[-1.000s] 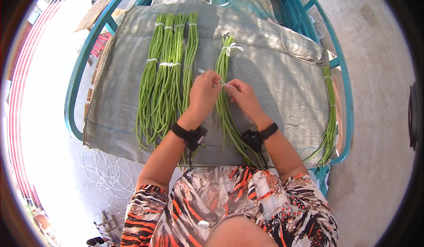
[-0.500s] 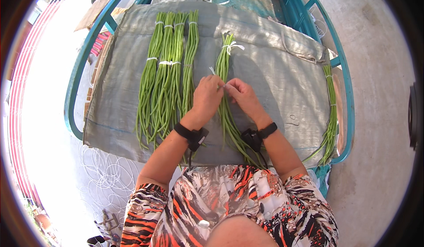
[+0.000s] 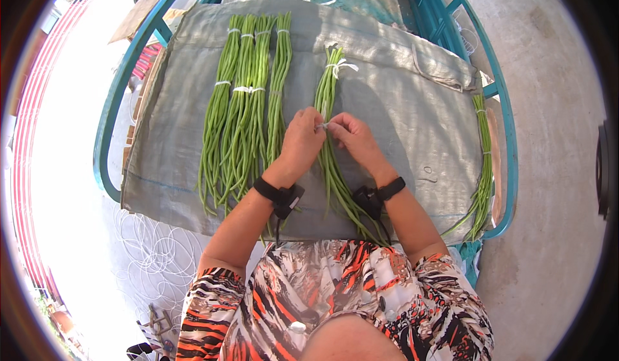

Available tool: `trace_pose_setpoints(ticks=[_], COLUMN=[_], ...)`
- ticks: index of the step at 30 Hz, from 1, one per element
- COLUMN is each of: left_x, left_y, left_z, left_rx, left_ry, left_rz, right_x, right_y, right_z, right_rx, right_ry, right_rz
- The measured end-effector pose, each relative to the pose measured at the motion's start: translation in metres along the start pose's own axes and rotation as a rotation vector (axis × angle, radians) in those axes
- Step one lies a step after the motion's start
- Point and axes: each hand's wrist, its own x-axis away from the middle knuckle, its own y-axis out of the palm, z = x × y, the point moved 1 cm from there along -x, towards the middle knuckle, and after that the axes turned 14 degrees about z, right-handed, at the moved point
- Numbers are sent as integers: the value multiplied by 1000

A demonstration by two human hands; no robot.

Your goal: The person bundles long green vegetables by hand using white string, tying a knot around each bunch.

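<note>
Over bean bunch [image 3: 327,93], white tie [image 3: 323,125] is pinched by L hand [image 3: 302,138] & R hand [image 3: 355,139], both closed, prob. for tautness.

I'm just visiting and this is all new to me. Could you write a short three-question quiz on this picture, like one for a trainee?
1. What colour is the rail beside the gray woven sheet? (a) teal (b) yellow (c) red
2. True or false: the left hand and right hand are at opposite ends of the sheet.
3. Fill in: both hands pinch a thin white ____ at the long-bean bundle between them.

Key: 1. a. 2. False; their fingertips are close together. 3. Tie.
</note>
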Motion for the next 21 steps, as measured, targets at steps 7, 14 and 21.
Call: trace_pose_setpoints(ticks=[7,14,21], left_x=[2,4,3], left_y=[-3,-6,-6], left_z=[6,5,8], left_rx=[-219,-262,-330], left_ry=[-14,81,-7], left_rz=[-3,5,-11], right_x=[1,0,-2], right_y=[1,1,0], right_z=[1,2,2], right_rx=[-19,-38,-41], right_ry=[6,12,-11], right_rz=[24,23,58])
